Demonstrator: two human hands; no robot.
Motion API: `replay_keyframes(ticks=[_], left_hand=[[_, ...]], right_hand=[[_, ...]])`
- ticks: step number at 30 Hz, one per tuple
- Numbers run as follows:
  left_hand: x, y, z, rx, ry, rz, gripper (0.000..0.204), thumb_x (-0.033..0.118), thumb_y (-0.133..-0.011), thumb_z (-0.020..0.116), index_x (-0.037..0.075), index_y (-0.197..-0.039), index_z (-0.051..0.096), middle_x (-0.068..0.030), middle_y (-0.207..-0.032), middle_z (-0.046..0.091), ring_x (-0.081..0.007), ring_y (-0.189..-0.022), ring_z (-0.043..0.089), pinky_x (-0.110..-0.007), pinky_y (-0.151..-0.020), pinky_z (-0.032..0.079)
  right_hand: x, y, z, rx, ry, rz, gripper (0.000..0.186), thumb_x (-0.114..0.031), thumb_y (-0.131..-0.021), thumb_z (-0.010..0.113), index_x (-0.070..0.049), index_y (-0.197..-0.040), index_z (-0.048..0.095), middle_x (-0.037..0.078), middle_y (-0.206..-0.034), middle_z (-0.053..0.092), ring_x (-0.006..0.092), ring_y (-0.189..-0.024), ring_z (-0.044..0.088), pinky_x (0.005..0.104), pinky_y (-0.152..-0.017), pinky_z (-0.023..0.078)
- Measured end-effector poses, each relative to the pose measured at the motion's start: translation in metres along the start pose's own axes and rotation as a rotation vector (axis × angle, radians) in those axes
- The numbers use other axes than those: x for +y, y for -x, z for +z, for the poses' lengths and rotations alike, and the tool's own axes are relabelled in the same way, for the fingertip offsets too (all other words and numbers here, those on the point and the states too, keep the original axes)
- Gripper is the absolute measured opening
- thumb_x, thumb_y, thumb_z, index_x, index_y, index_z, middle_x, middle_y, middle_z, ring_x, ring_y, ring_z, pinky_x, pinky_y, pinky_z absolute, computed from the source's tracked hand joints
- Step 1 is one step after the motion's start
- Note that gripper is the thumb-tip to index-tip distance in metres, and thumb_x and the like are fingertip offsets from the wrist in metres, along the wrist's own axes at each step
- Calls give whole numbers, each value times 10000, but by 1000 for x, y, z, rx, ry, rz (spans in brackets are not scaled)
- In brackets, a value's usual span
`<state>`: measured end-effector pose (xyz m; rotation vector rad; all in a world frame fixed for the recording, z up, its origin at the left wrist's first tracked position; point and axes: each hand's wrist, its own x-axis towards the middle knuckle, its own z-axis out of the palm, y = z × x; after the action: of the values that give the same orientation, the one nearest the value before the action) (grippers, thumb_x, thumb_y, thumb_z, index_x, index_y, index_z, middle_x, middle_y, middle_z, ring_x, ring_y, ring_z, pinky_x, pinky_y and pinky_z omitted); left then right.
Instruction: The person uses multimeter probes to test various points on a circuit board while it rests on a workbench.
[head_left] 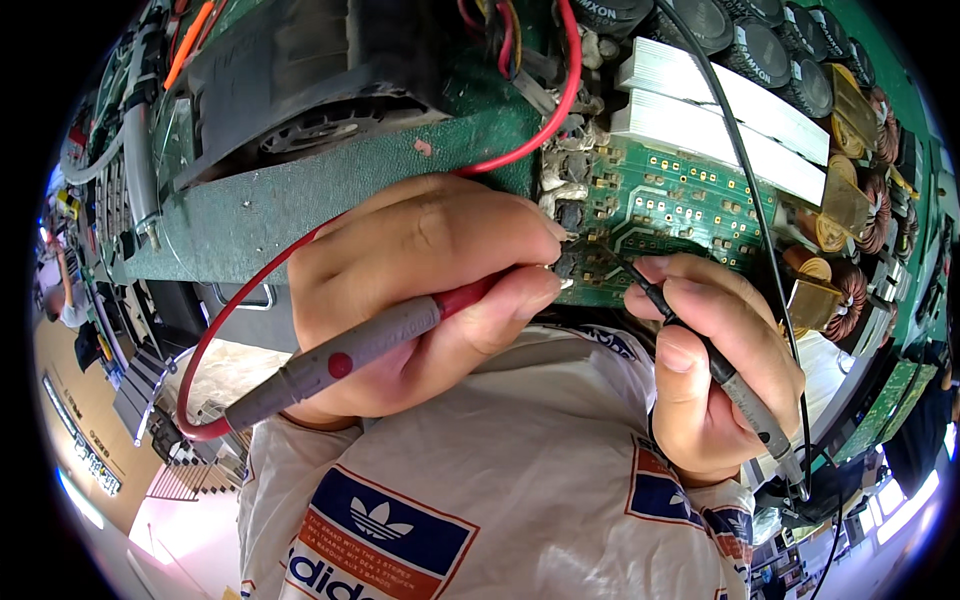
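Observation:
A red and grey test probe (340, 355) lies in my left hand (430, 270), whose thumb and fingers pinch it with the front end toward the green circuit board (690, 195). From its back end a red lead loops away. My right hand (715, 360) is closed round a black and grey test probe (735, 385), its thin tip pointing up and left at the board's near left edge. Whether either tip touches a contact cannot be made out; the left one is hidden by my fingers. Dark blocky components (570, 215) line the board's left edge.
Silver heatsink bars (730, 120) and several black capacitors (755, 50) rise behind the board. Copper coils (848, 300) stand at right. A black lead (740, 150) crosses over the board. At left, a black fan housing (300, 75) sits on the green mat (240, 230).

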<state>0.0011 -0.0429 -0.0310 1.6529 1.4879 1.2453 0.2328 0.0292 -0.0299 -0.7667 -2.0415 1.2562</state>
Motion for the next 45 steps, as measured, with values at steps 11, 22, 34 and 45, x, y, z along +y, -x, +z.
replay_keyframes(ticks=[11,22,34,45], left_hand=[[4,-3,3,-17,-41,76,200,137,-958,685,-62,-944,670,-184,-860,730,-308,-746,710,-404,-696,570],[8,3,7,81,-85,22,111,49,-898,753,10,-988,700,-121,-855,716,-267,-748,687,-368,-677,542],[10,4,7,79,-106,14,106,76,-903,749,24,-985,705,-112,-848,717,-273,-745,686,-372,-675,543],[8,2,8,93,-85,29,97,51,-900,734,6,-983,713,-123,-846,725,-245,-731,692,-351,-665,540]], right_hand=[[-14,-10,6,91,84,-81,240,61,-808,801,95,-1011,677,192,-865,715,354,-813,734,403,-714,612],[-15,-7,13,210,132,-114,183,-2,-850,790,33,-1004,698,182,-901,730,343,-803,727,383,-715,587],[-7,1,18,229,114,-144,184,8,-850,782,29,-1016,703,174,-910,735,328,-819,732,372,-731,590],[-5,-1,15,204,83,-141,188,21,-845,778,38,-1017,704,175,-920,732,328,-838,730,371,-738,590]])
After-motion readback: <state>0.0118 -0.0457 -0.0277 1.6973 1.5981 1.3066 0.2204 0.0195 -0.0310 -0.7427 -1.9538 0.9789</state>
